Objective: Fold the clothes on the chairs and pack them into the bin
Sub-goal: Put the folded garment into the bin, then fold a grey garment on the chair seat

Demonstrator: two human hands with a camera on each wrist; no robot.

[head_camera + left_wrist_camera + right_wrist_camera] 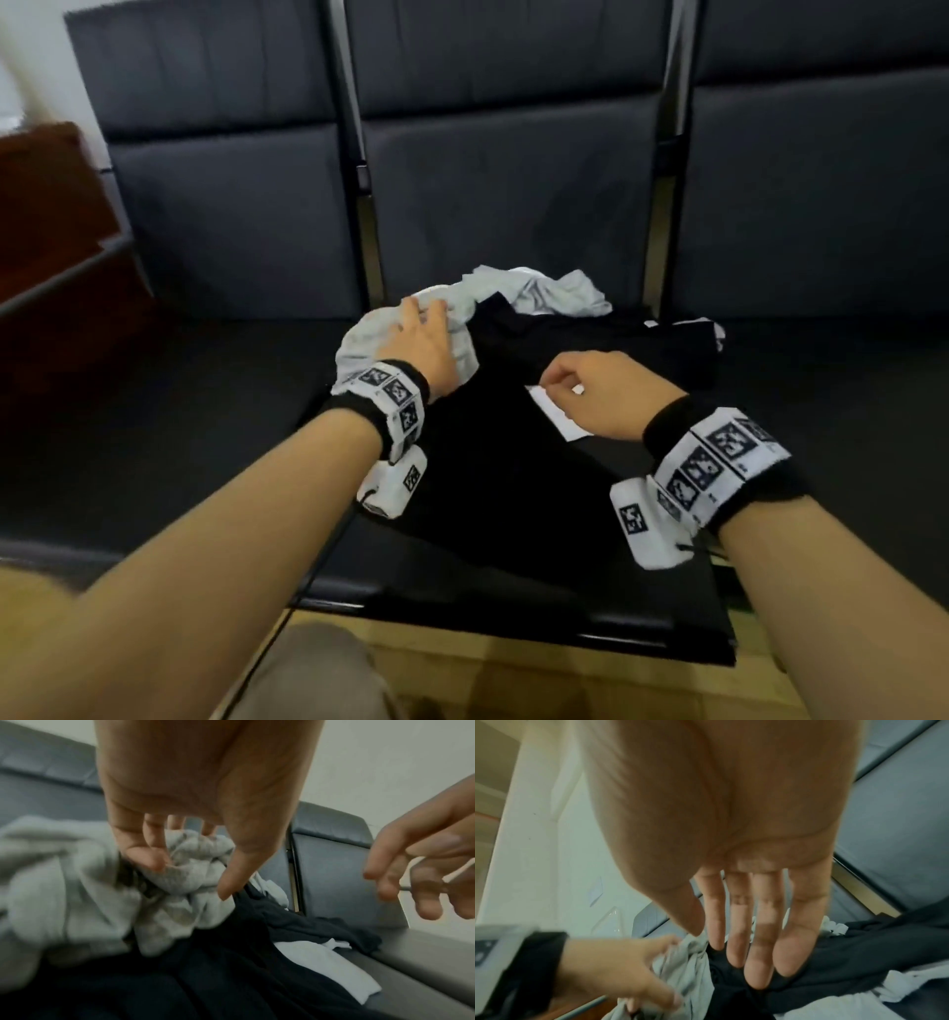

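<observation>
dark padded chairs (513, 205): left hand (423, 347) fingers curl round bunched grey garment (565, 295); right hand (598, 398) fingers straight, side by side, black garment (488, 462) just below their tips

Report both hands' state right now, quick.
Left hand: fingers gripping the crumpled light grey cloth garment.
Right hand: open, fingers straight, holding nothing, above the black cloth garment.
</observation>
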